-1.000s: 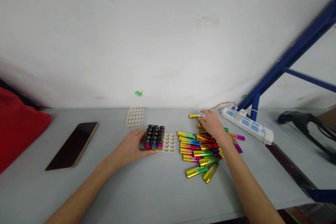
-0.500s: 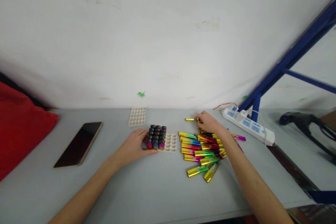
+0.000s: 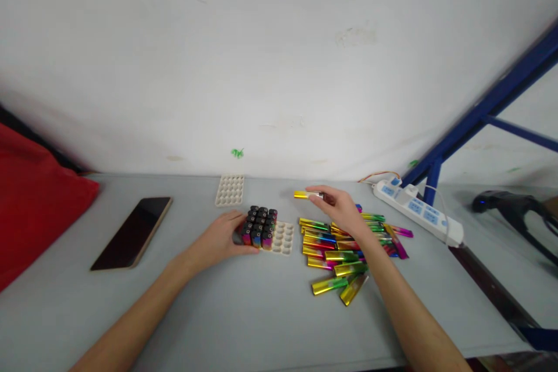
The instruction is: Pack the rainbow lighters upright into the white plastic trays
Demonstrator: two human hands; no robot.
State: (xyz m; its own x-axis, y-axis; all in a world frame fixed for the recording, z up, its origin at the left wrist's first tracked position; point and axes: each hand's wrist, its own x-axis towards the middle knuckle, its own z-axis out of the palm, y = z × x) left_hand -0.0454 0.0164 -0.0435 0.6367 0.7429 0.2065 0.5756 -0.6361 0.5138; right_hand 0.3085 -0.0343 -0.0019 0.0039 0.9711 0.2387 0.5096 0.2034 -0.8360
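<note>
My right hand (image 3: 340, 209) pinches a gold lighter (image 3: 305, 194) by one end and holds it level just above the table, behind a pile of shiny multicoloured lighters (image 3: 344, 247). My left hand (image 3: 220, 238) rests on the table with its fingers curled against the left side of a white holed tray (image 3: 282, 238). Several lighters (image 3: 260, 226) stand upright in that tray's left part, black tops up; its right rows are bare.
A second white holed tray (image 3: 229, 190) lies by the wall. A dark phone (image 3: 133, 231) lies at the left beside a red cloth (image 3: 30, 197). A white power strip (image 3: 416, 210) and a blue metal frame (image 3: 471, 122) are at the right, with a black device (image 3: 510, 209) beyond.
My right hand has picked up a gold lighter from the pile's far edge and carried it left toward the tray. My left hand has stayed against the tray.
</note>
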